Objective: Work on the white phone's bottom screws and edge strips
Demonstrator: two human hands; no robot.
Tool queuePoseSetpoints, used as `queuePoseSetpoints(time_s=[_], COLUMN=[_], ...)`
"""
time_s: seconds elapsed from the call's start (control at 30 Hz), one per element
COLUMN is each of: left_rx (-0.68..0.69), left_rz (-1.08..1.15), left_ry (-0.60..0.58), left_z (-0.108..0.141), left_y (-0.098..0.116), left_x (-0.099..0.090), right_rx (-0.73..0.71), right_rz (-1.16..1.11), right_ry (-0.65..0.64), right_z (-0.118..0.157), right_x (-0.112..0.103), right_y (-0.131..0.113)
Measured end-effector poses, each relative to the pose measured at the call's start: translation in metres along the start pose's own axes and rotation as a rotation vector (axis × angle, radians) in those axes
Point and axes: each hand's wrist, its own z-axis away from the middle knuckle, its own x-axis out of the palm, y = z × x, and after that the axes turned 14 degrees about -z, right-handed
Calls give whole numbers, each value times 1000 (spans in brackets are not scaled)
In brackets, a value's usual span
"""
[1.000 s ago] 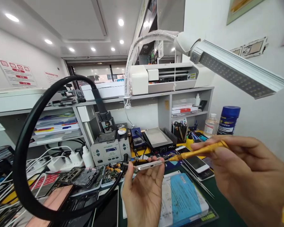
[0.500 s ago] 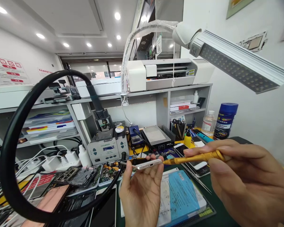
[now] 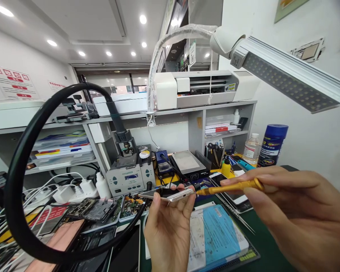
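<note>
A smartphone with a silver edge lies across the fingers of my left hand, thumb along its near side. Its bottom edge with the port faces me, and part of a dark face shows above. In my right hand is a slim gold screwdriver, held between thumb and fingers. The screwdriver points left, its tip at the phone's right end; whether it touches I cannot tell. Below the hands lies a stained blue-and-white pad.
A thick black hose loops on the left in front of a grey soldering station. Tweezers and another phone lie right of the pad. Parts trays and phone pieces fill the left. An LED lamp hangs above.
The phone has tilted, so more of its dark face shows. The whole view has shifted slightly. My right hand still holds the screwdriver at the phone's right end.
</note>
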Motion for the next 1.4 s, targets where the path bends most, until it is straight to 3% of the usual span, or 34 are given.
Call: queuePoseSetpoints(time_s=[0.17,0.27,0.47,0.57,0.67,0.8,0.93,1.13,1.4], left_rx=[87,112,140,147,155,172,146,62,49], left_rz=[-40,-88,-258,-300,-300,-350,-360,-363,-427], left_ry=[56,93,25,-40,-76,-20,-19,-87,-166], left_z=[-3,-4,-6,-7,-9,-14,-17,-18,-18], left_y=[1,2,-2,-4,-4,-2,1,5,6], left_x=[1,-1,-5,-6,-9,-14,-17,-18,-18], right_rx=[310,495,984,1160,1349,1652,1796,1910,1857], right_rz=[192,239,259,188,-52,-389,-642,-921,-946], right_ry=[59,27,-529,-638,-564,-317,-168,-27,106], right_z=[-5,-9,-19,-12,5,33,55,72,76], right_x=[-6,-15,-43,-43,-32,-11,6,17,23], right_y=[-16,-22,-8,-3,-4,-5,0,8,8])
